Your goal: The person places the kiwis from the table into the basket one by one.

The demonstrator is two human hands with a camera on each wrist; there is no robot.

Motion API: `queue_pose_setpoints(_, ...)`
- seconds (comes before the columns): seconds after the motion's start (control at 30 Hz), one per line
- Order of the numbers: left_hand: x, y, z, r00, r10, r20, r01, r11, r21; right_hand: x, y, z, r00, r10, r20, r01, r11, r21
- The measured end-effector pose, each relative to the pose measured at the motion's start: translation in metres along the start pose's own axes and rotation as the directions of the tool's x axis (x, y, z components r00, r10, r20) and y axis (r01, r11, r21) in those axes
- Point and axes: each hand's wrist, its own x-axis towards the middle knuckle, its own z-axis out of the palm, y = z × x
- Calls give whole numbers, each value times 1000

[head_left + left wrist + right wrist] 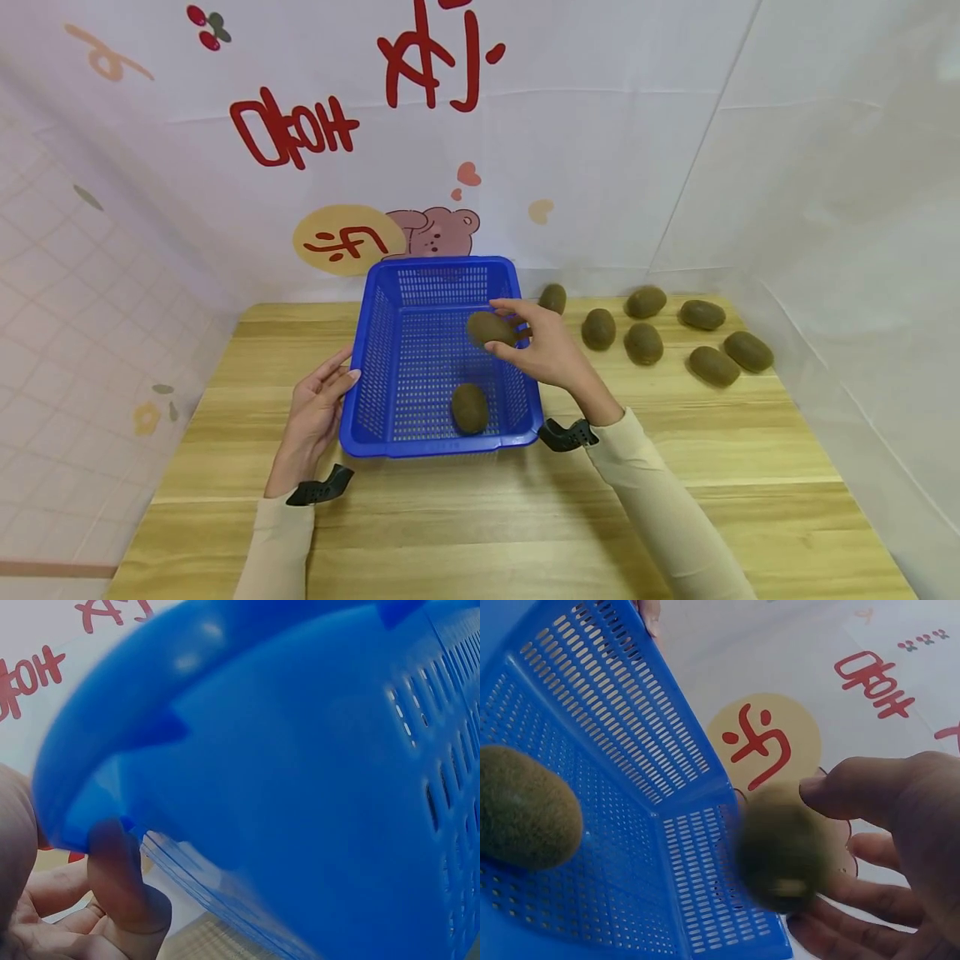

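Note:
My left hand point(318, 408) grips the left rim of a blue plastic basket point(365, 367), thumb over the edge and fingers beneath. Its thumb and fingers point(120, 885) also show at the rim in the left wrist view. Inside the basket, near its front right corner, lies one brown kiwi point(470, 408). Over the basket's right side, my right hand point(547, 346) has its thumb and fingers around another kiwi point(489, 328). That kiwi point(784, 859) is blurred in the right wrist view, and how firmly it is held is hard to tell.
Several more kiwis point(643, 343) lie scattered on the wooden table point(465, 533) to the right of the basket. One kiwi point(553, 297) sits close behind my right hand. A printed white cloth point(600, 150) hangs behind the table, with white sheets on both sides.

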Motion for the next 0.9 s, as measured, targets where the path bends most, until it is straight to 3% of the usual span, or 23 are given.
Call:
queue_pose_setpoints(0.17, 1, 1, 2, 1000, 2, -14, -2, 1000, 15, -2, 4, -2, 1000, -13, -16, 13, 1000, 7)
queue_pose_setpoints(0.5, -2, 2, 3, 1000, -7, -22, 7, 1000, 24, -12, 15, -12, 998, -40, -48, 36, 997, -73)
queue_pose_setpoints(0.9, -4, 0, 3, 1000, -1, -18, 2, 999, 34, -25, 45, -20, 986, -34, -166, 12, 991, -130)
